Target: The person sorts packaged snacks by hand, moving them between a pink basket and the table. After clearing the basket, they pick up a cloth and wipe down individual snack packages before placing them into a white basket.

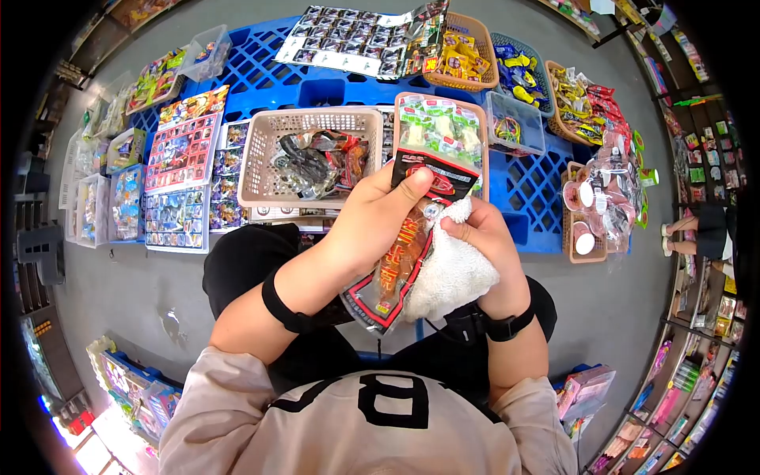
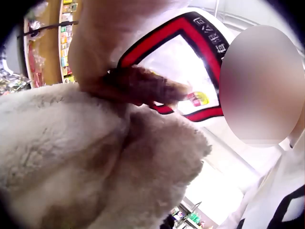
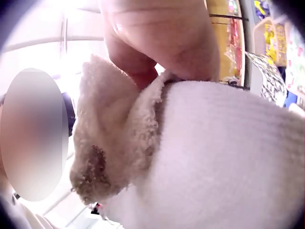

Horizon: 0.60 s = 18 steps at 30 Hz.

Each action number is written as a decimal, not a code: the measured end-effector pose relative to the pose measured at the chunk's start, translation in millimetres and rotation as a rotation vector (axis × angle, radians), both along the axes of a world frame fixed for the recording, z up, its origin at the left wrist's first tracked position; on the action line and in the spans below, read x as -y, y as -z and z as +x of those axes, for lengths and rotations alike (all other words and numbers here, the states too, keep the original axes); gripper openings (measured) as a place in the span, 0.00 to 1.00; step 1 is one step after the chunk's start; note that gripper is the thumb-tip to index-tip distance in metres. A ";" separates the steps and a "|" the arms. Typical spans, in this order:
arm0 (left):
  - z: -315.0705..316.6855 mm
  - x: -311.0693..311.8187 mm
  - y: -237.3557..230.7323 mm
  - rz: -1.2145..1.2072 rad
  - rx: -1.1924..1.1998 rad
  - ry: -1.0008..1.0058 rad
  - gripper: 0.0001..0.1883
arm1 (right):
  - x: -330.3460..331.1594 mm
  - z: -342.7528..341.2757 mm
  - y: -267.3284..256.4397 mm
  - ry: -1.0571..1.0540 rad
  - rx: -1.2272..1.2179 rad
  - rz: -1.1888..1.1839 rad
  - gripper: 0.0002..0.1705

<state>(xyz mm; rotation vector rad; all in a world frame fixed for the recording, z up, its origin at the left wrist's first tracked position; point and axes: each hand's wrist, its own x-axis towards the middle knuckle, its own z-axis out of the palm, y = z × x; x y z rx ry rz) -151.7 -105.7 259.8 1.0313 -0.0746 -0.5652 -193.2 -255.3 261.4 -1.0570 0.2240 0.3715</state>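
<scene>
My left hand (image 1: pixel 372 218) grips a clear snack packet (image 1: pixel 389 273) with a black top and a red-and-black border, its thumb lying across the black end. Brown food shows through the plastic, and the lower end hangs tilted toward my lap. My right hand (image 1: pixel 492 241) holds a bunched white cloth (image 1: pixel 451 277) against the packet's right side, thumb on top. In the left wrist view the packet's bordered end (image 2: pixel 183 26) stands out above the fluffy cloth (image 2: pixel 157 162). The right wrist view shows dark smudges on the cloth (image 3: pixel 228 148); its folds hide most of the fingers.
Ahead, a beige basket (image 1: pixel 253 158) contains several dark packets, next to a pink tray (image 1: pixel 404 103) of green-and-white sweets. Blue pallets (image 1: pixel 261 47) carry more baskets, card sheets (image 1: pixel 184 142) and tubs. Shelves (image 1: pixel 689 340) line the right, where another person's legs (image 1: pixel 682 229) show.
</scene>
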 end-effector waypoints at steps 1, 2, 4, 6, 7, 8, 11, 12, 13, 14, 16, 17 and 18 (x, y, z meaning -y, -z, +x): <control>-0.1 -1.1 -2.8 -0.050 -0.100 0.019 0.14 | 0.3 -0.9 0.9 -0.001 -0.002 -0.001 0.13; -0.1 -1.9 -3.9 -0.099 -0.201 0.039 0.13 | 1.1 -2.2 2.5 0.003 -0.041 0.041 0.14; 2.5 -2.5 5.8 -0.110 -0.172 -0.020 0.13 | 3.3 -2.5 4.2 0.006 -0.082 0.083 0.15; 7.1 -5.3 7.8 -0.067 -0.072 -0.106 0.14 | 9.1 1.9 5.1 0.191 -0.100 0.235 0.17; 9.7 -7.2 11.2 -0.043 -0.026 -0.115 0.14 | 14.9 3.4 5.2 0.190 -0.078 0.255 0.18; 10.8 -9.1 14.6 -0.018 0.018 -0.123 0.14 | 14.2 3.6 2.6 0.186 -0.079 0.258 0.18; 10.7 -12.0 11.7 0.034 0.091 -0.149 0.14 | 13.6 5.6 -9.3 0.227 -0.081 0.174 0.22; 10.9 -11.1 10.9 0.035 0.090 -0.150 0.14 | 18.6 6.6 -3.0 0.226 -0.081 0.174 0.22; 10.7 -9.5 10.1 0.026 0.094 -0.173 0.14 | 24.2 7.4 9.3 0.153 -0.089 0.283 0.24; 10.6 -8.7 9.2 0.017 0.098 -0.196 0.14 | 27.1 8.0 18.1 0.080 -0.098 0.391 0.26; 8.8 -9.3 5.9 0.147 0.167 -0.184 0.14 | 19.7 9.5 22.8 0.079 -0.076 0.389 0.28; 8.0 -9.6 5.0 0.278 0.237 -0.170 0.14 | 17.0 9.7 24.3 0.061 -0.051 0.422 0.26; 7.5 -8.1 7.7 0.313 0.248 -0.158 0.13 | 15.8 10.1 24.7 0.042 -0.026 0.453 0.26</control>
